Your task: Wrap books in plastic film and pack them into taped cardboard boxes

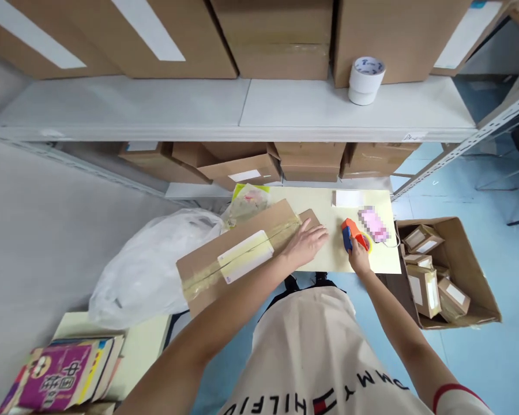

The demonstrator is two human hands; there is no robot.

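Observation:
A flat brown cardboard parcel with a white label and a strip of clear tape lies across the left end of a pale yellow table. My left hand rests flat on the parcel's right end, fingers stretched out. My right hand is closed around an orange and blue tape dispenser, which sits on the table just right of the parcel. A pink object lies beside the dispenser.
A white plastic bag bulges left of the parcel. An open carton of small labelled boxes stands on the floor at right. A tape roll sits on the white shelf among big cartons. Books lie at lower left.

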